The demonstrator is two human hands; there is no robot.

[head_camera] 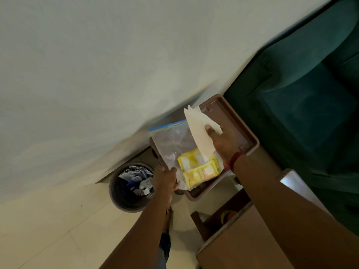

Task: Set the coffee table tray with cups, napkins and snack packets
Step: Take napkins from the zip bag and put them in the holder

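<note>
**Two hands, a napkin and a bag over the brown tray**

The person holds both arms out over a brown plastic tray with a raised rim (250, 136). The tray sits tilted in the picture, next to a dark green soft sofa (303, 105).

The right hand (223, 140) pinches a white paper napkin (200, 133). The thumb presses on top of the napkin and the fingers are under it. The napkin is long and folded, and its low end goes down into a clear plastic zip bag with a blue strip at the top (171, 140). A red thread band (234, 160) is tied around the right wrist.

The left hand (165, 181) grips the bottom corner of the clear bag and the near edge of the tray. Inside the bag lies a yellow and white packet (200, 169). The bag rests over the left part of the tray.

On the pale tiled floor (48, 230), just left of the left hand, stands a round dark bin (116, 195). It has crumpled paper in it. Near the bottom right is a brown wooden table top (242, 245). A bare foot (168, 218) shows under the left arm. The picture is a bit blurry.
</note>
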